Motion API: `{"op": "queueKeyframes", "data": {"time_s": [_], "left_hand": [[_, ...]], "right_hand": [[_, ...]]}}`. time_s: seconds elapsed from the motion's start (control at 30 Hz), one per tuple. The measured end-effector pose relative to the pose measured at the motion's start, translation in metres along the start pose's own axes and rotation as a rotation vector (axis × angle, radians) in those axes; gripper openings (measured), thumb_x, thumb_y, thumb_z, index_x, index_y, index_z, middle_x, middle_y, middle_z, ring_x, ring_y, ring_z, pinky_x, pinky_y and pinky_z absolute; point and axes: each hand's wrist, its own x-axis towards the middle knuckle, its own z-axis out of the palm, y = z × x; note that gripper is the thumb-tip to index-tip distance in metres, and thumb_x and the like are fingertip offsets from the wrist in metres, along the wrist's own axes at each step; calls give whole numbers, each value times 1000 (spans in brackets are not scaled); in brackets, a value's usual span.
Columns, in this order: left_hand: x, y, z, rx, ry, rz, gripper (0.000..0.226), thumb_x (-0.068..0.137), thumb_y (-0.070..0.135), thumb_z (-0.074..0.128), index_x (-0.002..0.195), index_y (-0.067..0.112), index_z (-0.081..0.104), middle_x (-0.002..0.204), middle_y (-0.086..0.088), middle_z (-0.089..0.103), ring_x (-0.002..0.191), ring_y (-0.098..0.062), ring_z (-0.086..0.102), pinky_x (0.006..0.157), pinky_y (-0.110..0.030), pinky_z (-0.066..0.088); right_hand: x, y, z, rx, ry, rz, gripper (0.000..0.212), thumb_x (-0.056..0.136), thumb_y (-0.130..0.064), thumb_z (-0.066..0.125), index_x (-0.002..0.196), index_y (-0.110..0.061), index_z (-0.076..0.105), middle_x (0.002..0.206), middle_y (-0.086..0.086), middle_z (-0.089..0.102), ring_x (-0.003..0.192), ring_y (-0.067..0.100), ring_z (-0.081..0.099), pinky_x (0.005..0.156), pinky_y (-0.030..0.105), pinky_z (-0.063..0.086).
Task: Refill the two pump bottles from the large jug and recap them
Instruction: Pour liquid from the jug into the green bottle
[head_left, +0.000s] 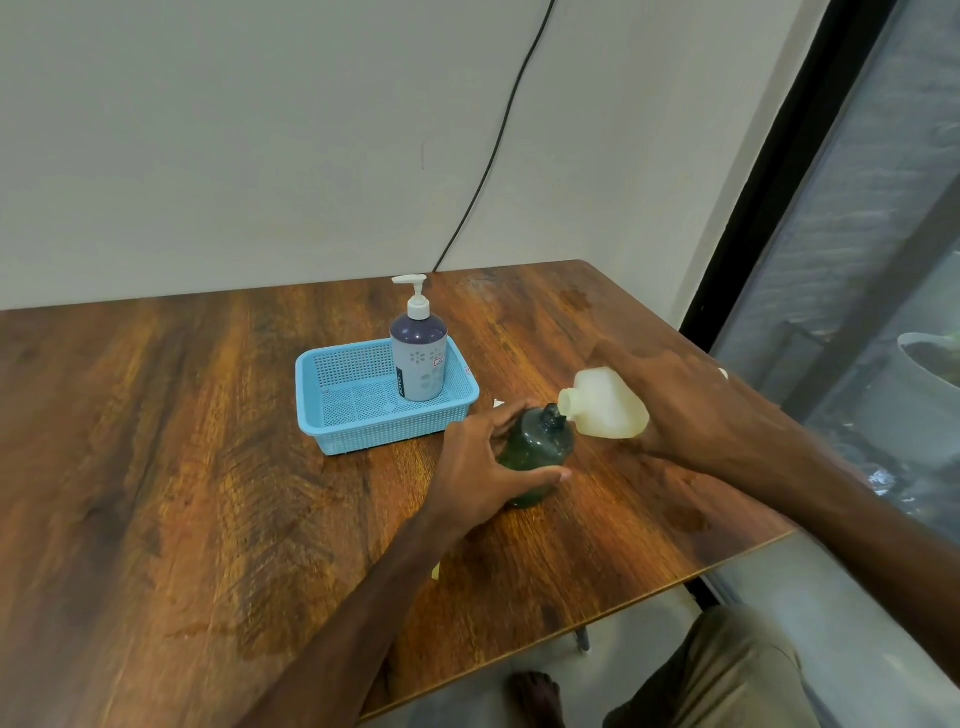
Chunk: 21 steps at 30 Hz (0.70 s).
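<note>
Nearest to me, my left hand (480, 462) wraps the dark green translucent pump bottle (535, 457), fingers curled round its left side and thumb across the front, so it cannot slide or tip while liquid goes in. The bottle stands on the brown wood-grain tabletop (208, 467), toward the right edge and well in from the near edge, its pump off and its neck open.

Just beyond it, my right hand (691, 410) holds the pale cream plastic jug (605, 402) from the right, tipped over so that its open spout points left and hangs right at the bottle's neck. My fingers are closed around the jug's body, though the hand hides most of the grip. I keep the spout that close, I judge, because the neck is narrow and any gap would send liquid down the outside. The picture is too blurred there for me to tell whether anything is flowing.

A small white scrap (498, 403) lies on the tabletop between the green bottle and the basket; I cannot tell what it is.

Farther back, toward the middle of the tabletop, sits a light blue perforated plastic basket (332, 415). In its far right corner the grey-and-purple pump bottle with a white pump head (418, 358) stands upright and capped, parked out of the way of my pouring. Whether it has been filled I cannot tell.
</note>
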Motion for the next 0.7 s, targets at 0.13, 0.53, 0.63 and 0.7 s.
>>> {"op": "queueKeyframes", "data": {"time_s": [0.13,0.53,0.63,0.7], "left_hand": [[0,-1,0,-2,5,10,71,69,26,97,129,33,59,114,30,64,112,18,61,92,-6,49],[0,-3,0,1,6,19,71,69,30,97,130,32,62,118,24,68,116,11,63,96,-12,52],[0,-1,0,2,1,16,69,69,29,96,128,34,61,116,26,67,115,12,63,95,-10,51],[0,0,-1,5,-3,19,68,70,30,96,127,34,61,116,25,68,115,12,63,94,-9,51]], "right_hand": [[0,0,0,-8,2,-2,71,75,-38,85,134,-30,47,125,-4,64,112,20,60,88,42,54],[-2,-4,-5,-12,-8,-5,68,76,-36,85,133,-29,47,124,-4,64,113,20,59,87,37,50],[-2,-6,-7,-7,-11,-4,69,76,-35,85,133,-29,47,124,-4,64,113,20,59,88,39,51],[-2,-6,-7,-12,-12,-5,69,75,-35,85,133,-29,47,123,-4,64,113,20,59,88,38,51]]}}
